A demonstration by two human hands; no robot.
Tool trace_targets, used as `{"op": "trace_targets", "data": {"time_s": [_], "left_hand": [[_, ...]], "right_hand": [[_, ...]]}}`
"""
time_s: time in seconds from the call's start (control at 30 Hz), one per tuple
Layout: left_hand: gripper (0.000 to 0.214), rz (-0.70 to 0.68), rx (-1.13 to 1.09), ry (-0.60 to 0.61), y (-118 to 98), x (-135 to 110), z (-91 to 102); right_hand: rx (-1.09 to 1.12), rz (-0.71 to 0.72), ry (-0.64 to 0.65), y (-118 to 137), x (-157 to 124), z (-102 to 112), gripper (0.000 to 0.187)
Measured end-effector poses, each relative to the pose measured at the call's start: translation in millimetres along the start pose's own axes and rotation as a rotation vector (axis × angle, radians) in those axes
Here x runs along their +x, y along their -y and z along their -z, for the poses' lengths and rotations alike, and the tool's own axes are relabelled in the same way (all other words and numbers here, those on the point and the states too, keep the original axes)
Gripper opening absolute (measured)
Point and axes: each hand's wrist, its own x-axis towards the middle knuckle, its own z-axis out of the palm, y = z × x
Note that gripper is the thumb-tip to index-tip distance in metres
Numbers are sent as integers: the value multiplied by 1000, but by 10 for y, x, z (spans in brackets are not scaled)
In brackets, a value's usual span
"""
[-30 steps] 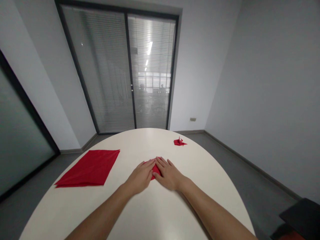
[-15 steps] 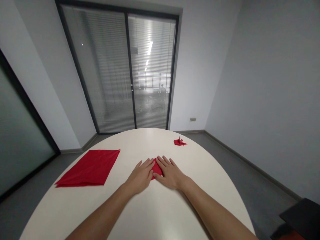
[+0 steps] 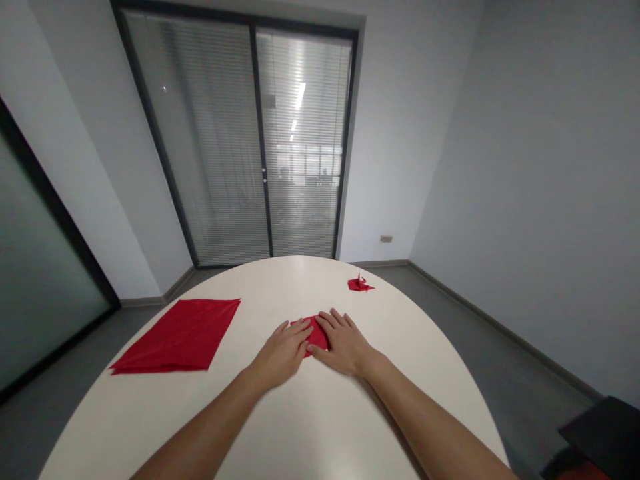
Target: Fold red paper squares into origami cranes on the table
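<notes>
1. Nearest to me is the white oval table (image 3: 310, 427), with both my bare forearms running out over it toward the middle.
2. My left hand (image 3: 281, 352) lies palm down and flat on the tabletop. Its fingers are stretched out and the tips press on the left edge of the small folded red paper (image 3: 317, 334). It isn't gripping anything, just pushing down.
3. My right hand (image 3: 346, 343) is the same: flat, fingers loosely spread, resting on the right side of that paper and covering part of it. Nothing is pinched or curled there that I can see.
4. So the folded paper sits on the table between my two hands, near the middle, and only a wedge of it shows between my fingertips.
5. Off to my left, well apart from my hands, a pile of flat red paper sheets (image 3: 180, 333) lies close to the table's edge.
6. Farther out and a bit to my right there's a little folded red figure (image 3: 359, 285) sitting alone on the table.
7. Beyond the table is a glass sliding door (image 3: 260, 147) with its blinds down, plus grey walls and floor.
</notes>
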Motion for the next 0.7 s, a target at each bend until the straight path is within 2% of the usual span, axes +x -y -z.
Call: {"op": "trace_targets", "data": {"time_s": [0.37, 0.5, 0.7], "left_hand": [[47, 161, 99, -58, -19, 11, -28], [45, 127, 81, -107, -4, 13, -12], [40, 3, -15, -132, -16, 6, 19]], "right_hand": [[-55, 25, -59, 0, 16, -36, 84], [-50, 19, -25, -4, 11, -9, 86], [-39, 22, 2, -8, -7, 28, 90]]}}
